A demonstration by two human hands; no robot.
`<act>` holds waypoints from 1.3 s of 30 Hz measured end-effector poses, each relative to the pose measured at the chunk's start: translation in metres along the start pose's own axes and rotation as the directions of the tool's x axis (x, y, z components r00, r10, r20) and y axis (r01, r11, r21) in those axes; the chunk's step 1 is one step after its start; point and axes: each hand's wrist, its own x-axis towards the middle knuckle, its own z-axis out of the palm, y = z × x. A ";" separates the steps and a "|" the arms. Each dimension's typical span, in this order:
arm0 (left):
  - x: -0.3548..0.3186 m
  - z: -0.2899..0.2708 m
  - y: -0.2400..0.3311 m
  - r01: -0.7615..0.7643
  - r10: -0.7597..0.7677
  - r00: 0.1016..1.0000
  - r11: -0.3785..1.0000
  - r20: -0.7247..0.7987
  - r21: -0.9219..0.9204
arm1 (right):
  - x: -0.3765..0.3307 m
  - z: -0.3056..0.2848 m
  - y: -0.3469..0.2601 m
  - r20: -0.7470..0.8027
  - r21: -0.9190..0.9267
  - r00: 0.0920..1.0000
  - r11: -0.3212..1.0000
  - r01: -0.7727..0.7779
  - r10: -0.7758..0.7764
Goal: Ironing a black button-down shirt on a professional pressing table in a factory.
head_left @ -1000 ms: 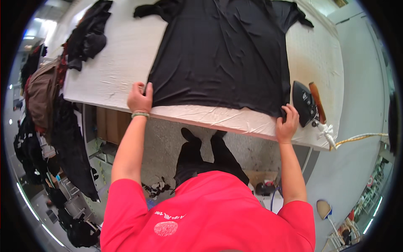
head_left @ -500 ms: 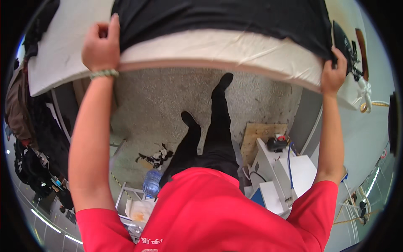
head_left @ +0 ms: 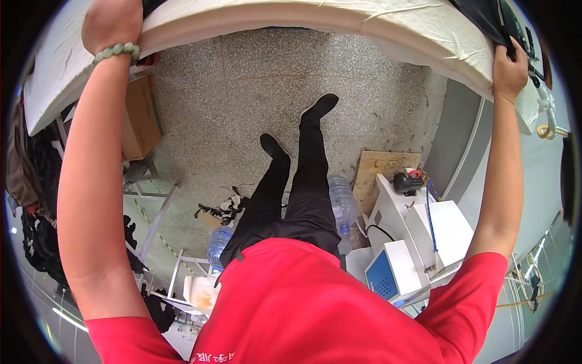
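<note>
A table with a padded off-white cover [head_left: 291, 12] curves across the top of the view. Black cloth [head_left: 479, 15] lies over its far right part, and another dark bit shows at the upper left. My right hand [head_left: 510, 71] is closed at the table's right front edge, pinching the border of the black cloth. At the upper left, my left hand [head_left: 114, 25], with a beaded bracelet at the wrist, is over the table next to the dark bit. The picture's edge cuts off its fingers, so its grip cannot be seen.
Below the table's left side stands a cardboard box [head_left: 139, 118]. Clear water bottles [head_left: 343, 205] are beside my legs. At the right stand a white machine [head_left: 397, 270] and a plywood board [head_left: 376, 176]. Dark garments [head_left: 39, 242] hang at the left; a white knotted cloth [head_left: 545, 103] hangs far right.
Both hands now appear higher and farther apart. Most of the black cloth has left the top of the picture, and more floor shows below the table. My right hand still pinches the cloth.
</note>
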 end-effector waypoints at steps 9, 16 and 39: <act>0.011 -0.001 -0.022 0.158 -0.192 0.960 0.972 0.204 0.172 | 0.002 -0.004 -0.003 -0.006 -0.024 0.999 0.999 0.040 -0.040; 0.007 -0.003 -0.020 0.178 -0.216 0.957 0.965 0.195 0.194 | -0.001 -0.003 -0.020 -0.009 0.011 0.996 0.996 0.094 -0.094; 0.002 -0.007 0.002 0.209 -0.232 0.957 0.968 0.175 0.138 | -0.001 -0.011 -0.034 -0.021 0.032 0.998 0.998 0.052 -0.051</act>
